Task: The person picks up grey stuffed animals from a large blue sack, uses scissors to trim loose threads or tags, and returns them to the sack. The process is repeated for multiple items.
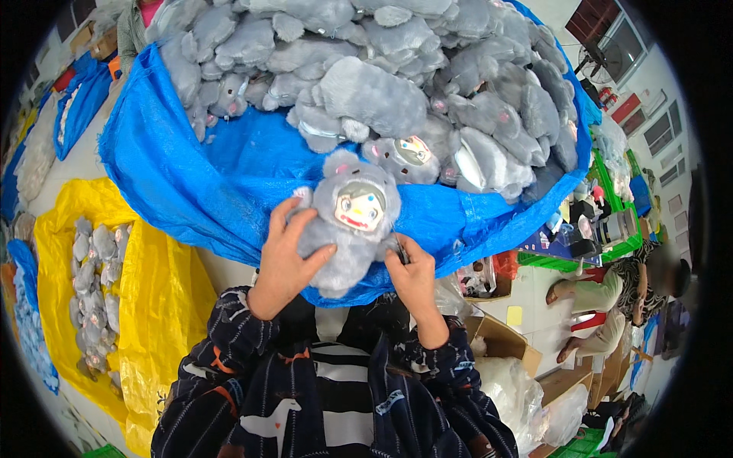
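My left hand (286, 259) is wrapped round the side of a grey plush toy (336, 259). The toy is upright, with rounded ears and a printed cartoon face in a fuzzy hood, turned up toward me. At the toy's other side my right hand (414, 278) is closed on a small, thin dark tool (402, 249), mostly hidden by the fingers, its tip beside the plush. Just beyond the toy hangs the front edge of a big blue woven sack (221, 217). Heaped inside it are many similar grey plush toys (370, 95), some with their printed faces showing.
At my left stands a yellow sack (164, 305) with smaller grey plush pieces (95, 298) in it. Cardboard boxes (500, 340) and clear plastic bags (511, 397) lie at my right. Another person (611, 298) sits farther right, near green crates (630, 240). A sleeve (131, 34) shows at far left.
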The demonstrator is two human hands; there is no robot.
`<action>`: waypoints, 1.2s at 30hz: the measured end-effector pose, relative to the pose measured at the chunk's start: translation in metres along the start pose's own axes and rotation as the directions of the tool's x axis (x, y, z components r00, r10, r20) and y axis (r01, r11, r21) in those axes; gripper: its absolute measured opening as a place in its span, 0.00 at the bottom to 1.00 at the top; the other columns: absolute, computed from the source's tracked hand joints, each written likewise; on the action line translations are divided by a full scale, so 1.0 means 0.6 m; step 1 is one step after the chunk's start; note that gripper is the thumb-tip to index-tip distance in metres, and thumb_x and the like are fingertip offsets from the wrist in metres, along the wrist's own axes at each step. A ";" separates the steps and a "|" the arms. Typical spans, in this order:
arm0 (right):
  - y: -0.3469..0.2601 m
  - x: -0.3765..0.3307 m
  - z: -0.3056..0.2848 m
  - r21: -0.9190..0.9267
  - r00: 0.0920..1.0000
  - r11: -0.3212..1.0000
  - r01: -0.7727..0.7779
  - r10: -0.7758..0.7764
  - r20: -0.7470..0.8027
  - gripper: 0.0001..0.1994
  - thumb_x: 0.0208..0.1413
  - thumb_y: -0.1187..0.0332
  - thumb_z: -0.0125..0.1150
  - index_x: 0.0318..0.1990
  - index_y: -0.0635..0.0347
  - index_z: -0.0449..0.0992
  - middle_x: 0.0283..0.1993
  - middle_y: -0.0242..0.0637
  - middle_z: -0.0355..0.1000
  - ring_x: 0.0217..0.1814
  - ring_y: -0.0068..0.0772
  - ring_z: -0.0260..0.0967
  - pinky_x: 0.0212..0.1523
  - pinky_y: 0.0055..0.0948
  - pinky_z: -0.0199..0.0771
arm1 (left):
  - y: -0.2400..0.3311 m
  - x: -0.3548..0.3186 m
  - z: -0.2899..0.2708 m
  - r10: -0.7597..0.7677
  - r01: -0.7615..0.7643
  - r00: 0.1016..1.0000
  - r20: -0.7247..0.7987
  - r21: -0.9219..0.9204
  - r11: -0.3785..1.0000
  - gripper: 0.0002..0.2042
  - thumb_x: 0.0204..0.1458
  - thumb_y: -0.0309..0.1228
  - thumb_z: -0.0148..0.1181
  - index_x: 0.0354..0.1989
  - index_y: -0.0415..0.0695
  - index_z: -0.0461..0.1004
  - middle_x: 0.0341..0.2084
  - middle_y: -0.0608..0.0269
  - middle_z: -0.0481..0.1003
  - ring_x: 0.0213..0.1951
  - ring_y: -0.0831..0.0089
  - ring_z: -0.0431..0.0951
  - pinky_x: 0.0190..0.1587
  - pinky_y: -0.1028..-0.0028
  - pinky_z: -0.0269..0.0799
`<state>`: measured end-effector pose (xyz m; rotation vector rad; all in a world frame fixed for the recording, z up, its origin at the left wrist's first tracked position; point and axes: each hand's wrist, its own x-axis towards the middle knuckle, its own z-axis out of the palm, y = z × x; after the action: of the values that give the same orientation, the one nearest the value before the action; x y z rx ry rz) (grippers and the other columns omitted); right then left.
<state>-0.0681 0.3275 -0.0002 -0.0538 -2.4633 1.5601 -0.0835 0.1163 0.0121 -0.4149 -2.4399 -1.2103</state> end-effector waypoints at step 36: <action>0.032 0.012 -0.027 0.240 0.983 0.969 0.061 -0.100 0.157 0.14 0.53 0.68 0.63 0.43 0.66 0.71 0.31 0.28 0.70 0.27 0.15 0.62 0.27 0.19 0.65 | -0.003 0.033 0.030 -0.238 0.570 0.806 0.543 -0.820 0.059 0.15 0.59 0.34 0.51 0.51 0.39 0.69 0.43 0.63 0.74 0.44 0.77 0.74 0.47 0.78 0.69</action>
<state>-0.0734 0.3512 -0.0093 0.2236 -2.3471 1.8757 -0.1052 0.1319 0.0100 -0.1367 -1.5083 -3.1862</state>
